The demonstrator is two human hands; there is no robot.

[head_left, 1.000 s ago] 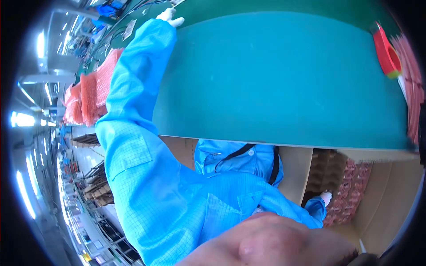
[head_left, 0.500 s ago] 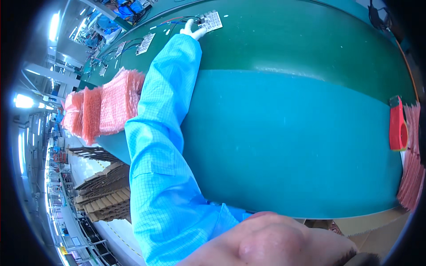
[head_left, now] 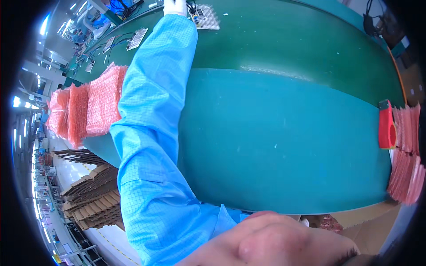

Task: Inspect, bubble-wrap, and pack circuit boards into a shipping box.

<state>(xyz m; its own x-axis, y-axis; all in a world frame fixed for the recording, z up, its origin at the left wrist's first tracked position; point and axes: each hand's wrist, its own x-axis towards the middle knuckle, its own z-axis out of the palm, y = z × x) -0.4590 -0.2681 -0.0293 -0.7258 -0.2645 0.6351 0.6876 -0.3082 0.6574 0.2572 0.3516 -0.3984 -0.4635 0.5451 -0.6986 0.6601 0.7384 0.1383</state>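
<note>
My left hand (head_left: 175, 7), in a white glove, reaches to the far side of the green bench, and the frame's upper edge cuts off its fingers. Whether they are open or closed does not show. Just right of the hand lies a pale, grid-patterned circuit board (head_left: 207, 18) with dark and yellow parts and dark cables at its left end. My blue-sleeved left arm (head_left: 153, 95) crosses the bench from the lower edge. My right hand is out of view.
Pink bubble-wrap bags (head_left: 103, 103) are piled left of my arm. Further boards with cables (head_left: 137, 39) lie at the far left. A red tape dispenser (head_left: 387, 126) stands at the right beside pink bubble sheets (head_left: 404, 173). Cardboard dividers (head_left: 95, 197) are stacked below left.
My left hand has moved off the board, further away and to the left, partly out of the frame. The whole view has shifted slightly.
</note>
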